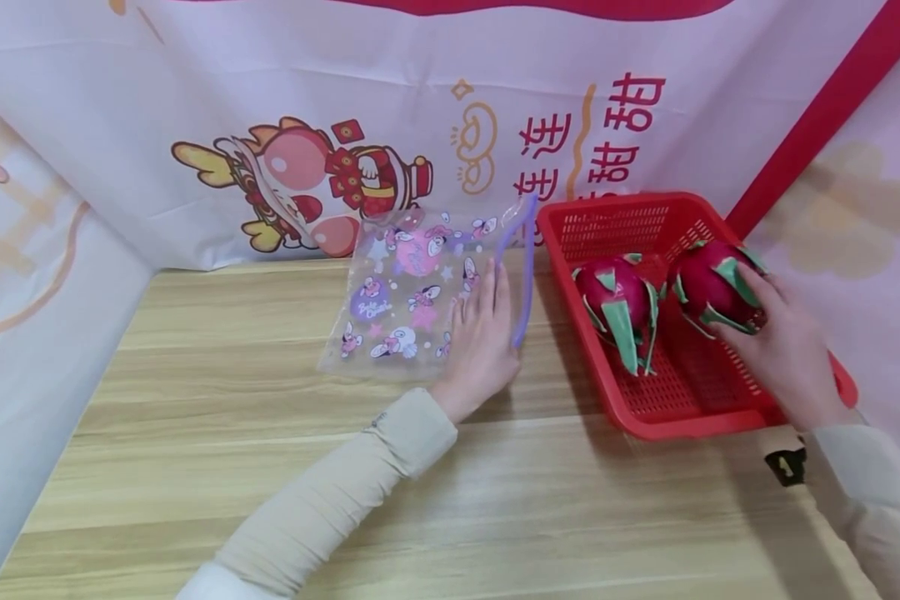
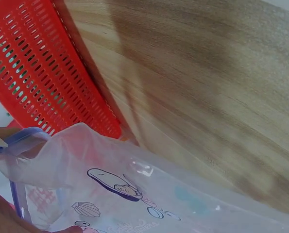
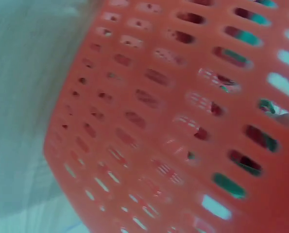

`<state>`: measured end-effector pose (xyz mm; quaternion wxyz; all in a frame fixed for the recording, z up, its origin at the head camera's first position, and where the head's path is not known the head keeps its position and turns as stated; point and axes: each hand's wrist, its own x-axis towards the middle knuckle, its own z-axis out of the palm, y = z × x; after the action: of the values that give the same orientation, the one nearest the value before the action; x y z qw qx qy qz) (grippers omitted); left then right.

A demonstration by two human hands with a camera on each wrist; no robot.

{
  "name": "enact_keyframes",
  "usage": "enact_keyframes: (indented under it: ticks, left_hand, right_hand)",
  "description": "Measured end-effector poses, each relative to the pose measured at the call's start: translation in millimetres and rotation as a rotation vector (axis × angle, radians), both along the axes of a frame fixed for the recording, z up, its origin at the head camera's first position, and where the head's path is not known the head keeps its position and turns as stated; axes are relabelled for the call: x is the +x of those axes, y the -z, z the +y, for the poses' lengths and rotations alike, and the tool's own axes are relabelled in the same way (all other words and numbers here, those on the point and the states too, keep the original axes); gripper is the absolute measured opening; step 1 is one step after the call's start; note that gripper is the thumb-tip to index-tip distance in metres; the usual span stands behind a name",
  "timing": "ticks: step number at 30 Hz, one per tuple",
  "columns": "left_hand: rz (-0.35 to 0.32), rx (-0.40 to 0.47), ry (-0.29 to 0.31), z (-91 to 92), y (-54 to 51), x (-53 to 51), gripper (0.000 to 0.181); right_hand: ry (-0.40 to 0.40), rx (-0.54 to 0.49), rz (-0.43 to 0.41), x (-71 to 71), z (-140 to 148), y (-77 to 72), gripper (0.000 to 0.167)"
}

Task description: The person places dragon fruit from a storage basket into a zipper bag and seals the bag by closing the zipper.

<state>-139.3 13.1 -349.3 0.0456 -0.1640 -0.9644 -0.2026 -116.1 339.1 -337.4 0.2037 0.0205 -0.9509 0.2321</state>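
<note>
A clear zip bag (image 1: 420, 300) printed with pink and purple cartoons lies on the table, its two purple zip strips parted at the right side. My left hand (image 1: 483, 346) holds it near that mouth; in the left wrist view the bag's opening gapes beside the fingers. Two dragon fruits sit in a red plastic basket (image 1: 607, 392). The left dragon fruit (image 1: 615, 287) stands free of both hands. Around the right dragon fruit (image 1: 708, 279) my right hand (image 1: 787, 350) curls its thumb and fingers. The basket wall (image 3: 149, 121) hides that hand in the right wrist view.
A printed white cloth (image 1: 420, 92) rises behind the table, with more cloth at both sides. Wooden tabletop (image 1: 195, 433) extends left and in front of the bag. A small black tag (image 1: 786, 467) with a number lies near the right sleeve.
</note>
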Motion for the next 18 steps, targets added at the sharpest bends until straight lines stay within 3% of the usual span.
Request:
enact_keyframes:
  ticks: [7,12,15,18]
  left_hand:
    - [-0.016,0.018,0.005,-0.7,2.4,-2.8,0.109]
    - [-0.019,0.027,0.011,-2.2,3.3,-3.6,0.109]
    - [-0.024,0.03,0.017,-2.9,3.4,-3.8,0.109]
    - [-0.039,0.033,0.02,-3.2,3.0,-3.8,0.109]
  right_hand:
    - [-0.002,-0.041,0.155,1.4,-7,-12.6,0.087]
    - [-0.055,-0.045,0.243,4.2,-24,-22.2,0.089]
    - [-0.104,-0.05,0.27,4.5,-36,-26.5,0.089]
    - [-0.135,-0.072,0.229,6.2,-48,-29.9,0.088]
